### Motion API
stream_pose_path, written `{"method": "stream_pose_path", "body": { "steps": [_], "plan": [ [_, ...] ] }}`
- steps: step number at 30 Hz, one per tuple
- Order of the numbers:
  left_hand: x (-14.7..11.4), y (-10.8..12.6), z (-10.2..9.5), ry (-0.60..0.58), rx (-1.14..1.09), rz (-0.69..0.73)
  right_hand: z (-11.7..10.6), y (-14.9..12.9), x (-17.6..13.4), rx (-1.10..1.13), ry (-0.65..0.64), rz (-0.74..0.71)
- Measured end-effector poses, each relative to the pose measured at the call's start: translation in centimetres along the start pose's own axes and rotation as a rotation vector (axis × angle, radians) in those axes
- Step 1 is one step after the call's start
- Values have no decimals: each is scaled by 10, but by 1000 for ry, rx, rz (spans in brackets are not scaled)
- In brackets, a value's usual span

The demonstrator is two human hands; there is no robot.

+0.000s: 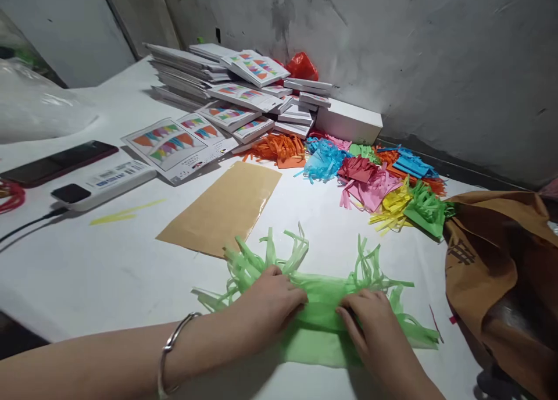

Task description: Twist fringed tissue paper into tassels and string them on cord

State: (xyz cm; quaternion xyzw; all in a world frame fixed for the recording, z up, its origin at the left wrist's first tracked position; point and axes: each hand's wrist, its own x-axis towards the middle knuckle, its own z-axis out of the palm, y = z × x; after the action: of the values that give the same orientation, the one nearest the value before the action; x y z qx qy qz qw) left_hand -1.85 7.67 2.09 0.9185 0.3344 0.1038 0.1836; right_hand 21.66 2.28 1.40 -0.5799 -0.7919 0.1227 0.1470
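Observation:
A sheet of light green tissue paper (320, 345) with fringed ends lies on the white table in front of me. Its cut strips fan out loosely at both sides, and a darker folded band runs across its middle. My left hand (268, 304), with a silver bangle at the wrist, grips the left part of the band with curled fingers. On the right part, my right hand (370, 318) holds the paper between thumb and fingers. My palms hide some of the fringe. Just beyond the paper lies a flat brown paper envelope (222, 208) with a shiny edge.
Folded fringed tissue bundles (370, 185) in several colours lie at the back right. Stacked printed cards (244, 97) and a white box (349, 121) stand near the wall. A phone (61, 161) and a white device (104, 185) with a cable sit left. A brown bag (483, 272) stands right.

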Motion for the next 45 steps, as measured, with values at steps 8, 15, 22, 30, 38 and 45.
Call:
{"method": "stream_pose_path", "body": {
  "steps": [8,15,22,30,38,45],
  "plan": [
    [14,3,-7,-88,130,-227,16,5,21,-148,56,38],
    [17,-1,3,-59,174,-223,22,2,24,-280,297,-96],
    [21,-5,4,-64,181,-231,18,-9,8,-300,409,-500],
    [5,9,-7,264,315,155,25,-12,5,-274,433,-505],
    [-2,-4,23,258,391,298,24,-6,-3,-263,350,-519],
    [6,-14,15,232,333,68,27,-1,0,-173,348,-184]
  ]
}}
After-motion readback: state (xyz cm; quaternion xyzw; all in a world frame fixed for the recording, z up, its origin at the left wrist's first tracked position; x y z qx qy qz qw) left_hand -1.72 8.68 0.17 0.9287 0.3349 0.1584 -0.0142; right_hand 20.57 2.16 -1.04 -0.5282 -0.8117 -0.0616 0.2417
